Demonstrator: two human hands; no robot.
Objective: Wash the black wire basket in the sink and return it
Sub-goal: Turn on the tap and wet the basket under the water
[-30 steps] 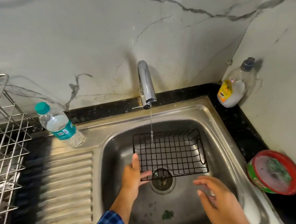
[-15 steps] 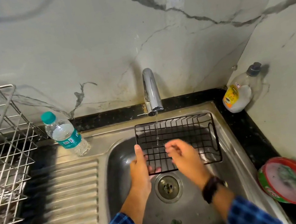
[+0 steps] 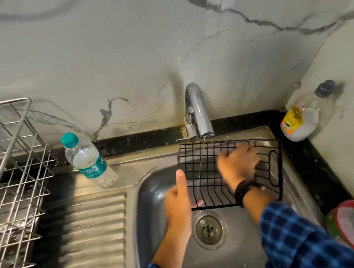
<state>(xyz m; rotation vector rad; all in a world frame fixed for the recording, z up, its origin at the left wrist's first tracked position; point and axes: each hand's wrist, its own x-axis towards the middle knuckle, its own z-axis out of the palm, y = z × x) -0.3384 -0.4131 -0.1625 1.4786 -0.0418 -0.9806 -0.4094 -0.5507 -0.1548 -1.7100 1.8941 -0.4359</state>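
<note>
While left hand grips, black wire basket tilted.

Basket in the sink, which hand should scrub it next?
Probably the right hand: it lies flat on the black wire basket near the running tap, free to rub. The left hand grips the basket's left edge, holding it up.

The sink is brushed steel with a dull sheen, the tap polished chrome. The basket is thin wire coated matt black, the rack bare shiny wire. The bottle is clear plastic, the counter glossy black stone, the sleeve checked cloth.
</note>
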